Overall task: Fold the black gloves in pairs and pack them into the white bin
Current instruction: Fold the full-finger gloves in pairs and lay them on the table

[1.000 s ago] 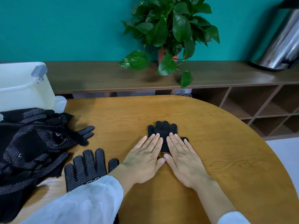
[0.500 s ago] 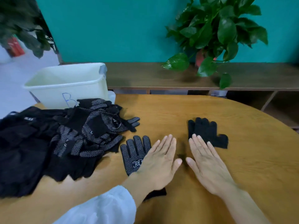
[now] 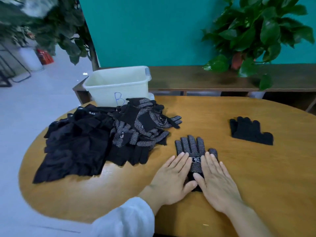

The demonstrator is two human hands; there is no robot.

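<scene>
Fingers of both hands lay straight and close together, pressing flat on a dotted glove (image 3: 191, 149) on the round wooden table (image 3: 256, 177). The left hand (image 3: 172, 177) covered the glove's left edge and the right hand (image 3: 217, 180) its right edge and cuff, with the dotted finger ends poking out beyond the fingertips. Neither hand gripped anything.

That glove looked light, soft and limp, so it would likely crease wherever pushed and slide a little on the smooth wood; the grip dots may catch on skin. A sensible hold seemed to be a pinch at the cuff and at the finger ends, to double it over.

Well apart to the right lay a plain black glove (image 3: 249, 130). A heap of loose gloves (image 3: 136, 129) and darker cloth sat to the left, touching the front of the white bin (image 3: 118, 86), whose visible inside showed no gloves.

Half a second before, the hands hovered between the two gloves, the left just over the dotted one's edge and the right over bare wood; by this moment both had settled on the dotted glove, and the view had swung further left.
</scene>
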